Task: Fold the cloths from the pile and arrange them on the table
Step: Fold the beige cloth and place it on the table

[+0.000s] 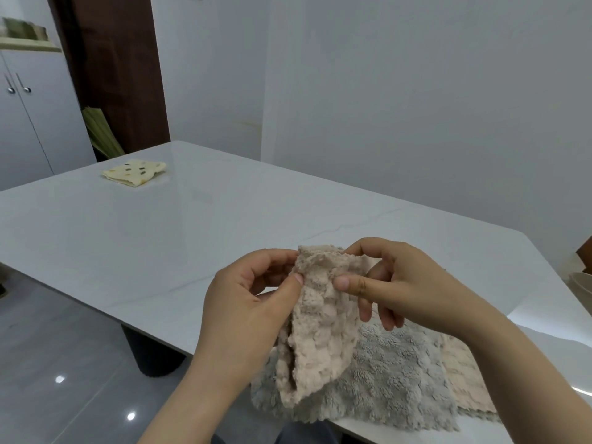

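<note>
Spotted cloth point(134, 173) is sitting folded, way left of the grip. Left hand point(250, 302) is pinching the beige cloth point(320, 325) by its top edge, right hand point(397, 283) doing the same, probably letting it hang straight for folding. Grey cloth point(394, 379) is lying right underneath.

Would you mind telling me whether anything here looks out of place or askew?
The grey cloth in the pile droops over the near edge of the table; it might slip off. Otherwise nothing stands out.
</note>
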